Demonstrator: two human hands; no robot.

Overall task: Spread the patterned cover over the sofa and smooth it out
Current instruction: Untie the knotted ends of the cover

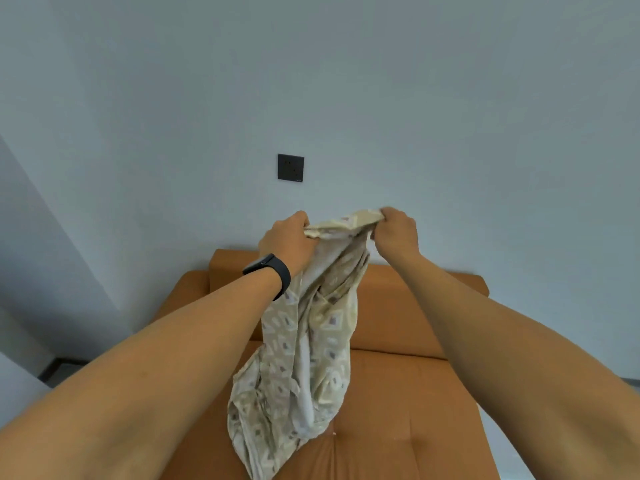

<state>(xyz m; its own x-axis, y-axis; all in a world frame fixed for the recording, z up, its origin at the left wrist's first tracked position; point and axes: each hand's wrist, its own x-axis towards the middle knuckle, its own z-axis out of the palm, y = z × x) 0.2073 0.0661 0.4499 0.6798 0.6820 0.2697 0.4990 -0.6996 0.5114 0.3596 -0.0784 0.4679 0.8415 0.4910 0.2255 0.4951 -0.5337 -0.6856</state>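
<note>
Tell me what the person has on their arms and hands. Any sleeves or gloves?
No sleeves and no gloves show: both forearms are bare right up to the picture's edge. The left hand has a black band around its wrist, like a slim fitness tracker with a dark, rounded screen. The right hand wears nothing, and no rings show on either hand.

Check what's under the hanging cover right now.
The patterned cover, gripped by the left hand and right hand, hangs bunched over the orange sofa. The seat directly behind the folds is hidden.
</note>
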